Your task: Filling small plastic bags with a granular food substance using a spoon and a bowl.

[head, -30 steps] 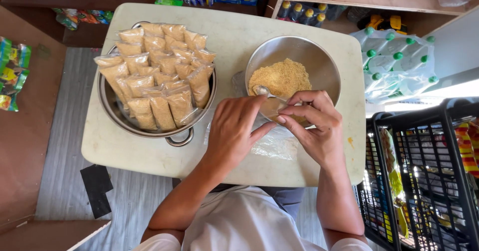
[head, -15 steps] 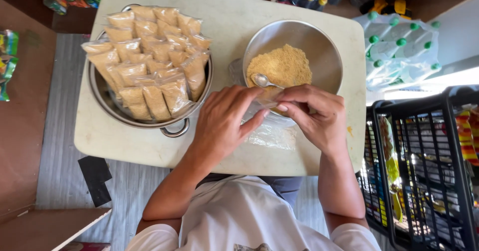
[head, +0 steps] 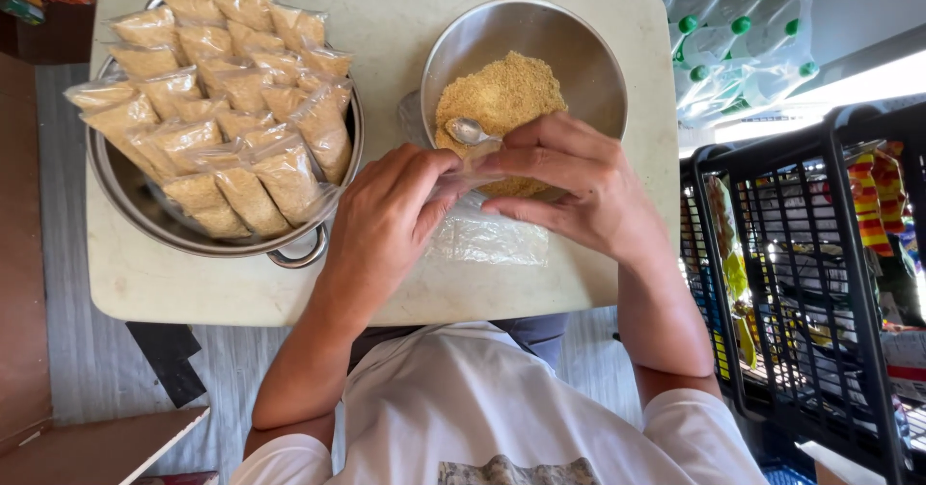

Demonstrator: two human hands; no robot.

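My left hand [head: 386,220] and my right hand [head: 574,186] meet over the small pale table [head: 386,51], both pinching a small clear plastic bag [head: 461,178] at the near rim of a steel bowl [head: 569,46]. The bowl holds golden-brown crumbs [head: 502,94] with a metal spoon [head: 468,132] resting in them. A stack of empty clear bags [head: 487,239] lies flat on the table under my hands. To the left, a wide steel pot [head: 145,205] is heaped with several filled, sealed crumb packets [head: 227,109].
A pack of green-capped plastic bottles [head: 738,46] stands right of the table. A black wire crate [head: 810,282] with colourful packets sits at the right. Brown shelving [head: 24,254] runs along the left, over a grey striped floor [head: 87,360].
The view has shifted so the table sits higher in frame. Both hands stay together by the bowl's near rim, still working the clear bag; the spoon remains in the crumbs.
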